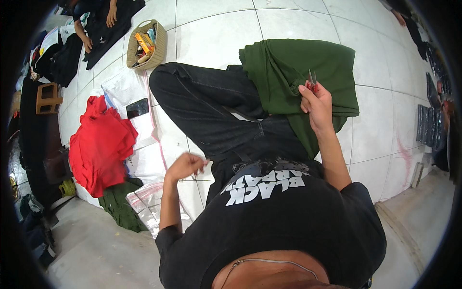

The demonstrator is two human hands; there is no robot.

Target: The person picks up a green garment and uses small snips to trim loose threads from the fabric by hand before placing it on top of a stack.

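My right hand is closed around small thread snips with red handles, their two metal blades pointing up and apart. It is over a folded green cloth garment, which lies on the tiled floor and partly over my leg. At the left, my left hand is raised beside my hip with its fingers curled and blurred; whether it pinches anything small cannot be told. Left of that hand lies a crumpled pile of red cloth.
A woven plastic basket with boxes and tools stands ahead. A phone lies on white plastic sheeting. Green cloth and clear plastic bags are at the lower left. Another person's hands rest near black cloth; packed dark bundles are far right.
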